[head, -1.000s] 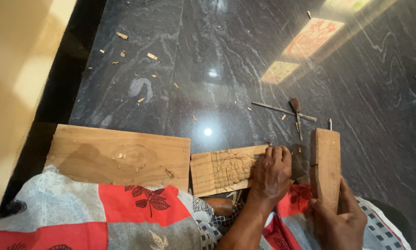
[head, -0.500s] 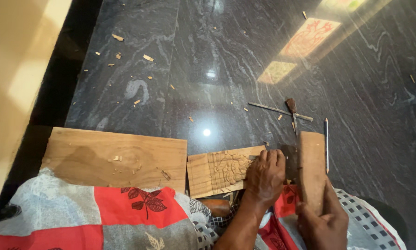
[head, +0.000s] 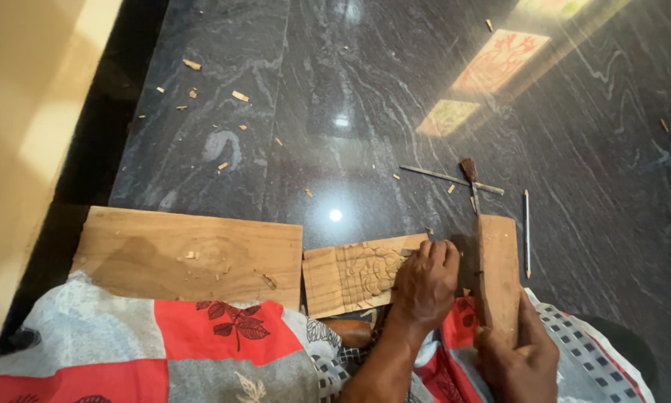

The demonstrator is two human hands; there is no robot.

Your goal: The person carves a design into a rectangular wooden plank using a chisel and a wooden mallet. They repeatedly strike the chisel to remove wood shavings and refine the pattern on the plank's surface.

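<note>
Seen from above, a person sits with a red, grey and checked cloth point(head: 201, 347) over the lap. The right hand point(head: 518, 358), nearest, wraps closed around the lower end of a wooden mallet block point(head: 498, 272) held upright along the floor. Just left, the left hand point(head: 425, 283) presses curled over the right end of a small carved panel point(head: 354, 276); what it pinches is hidden. This looks like a carving stroke being set up, and the next blow calls for a steady panel. A plain board point(head: 190, 254) lies left. Beyond, chisels point(head: 455, 177) and wood chips point(head: 238, 95) rest on dark polished stone floor point(head: 276, 149).
</note>
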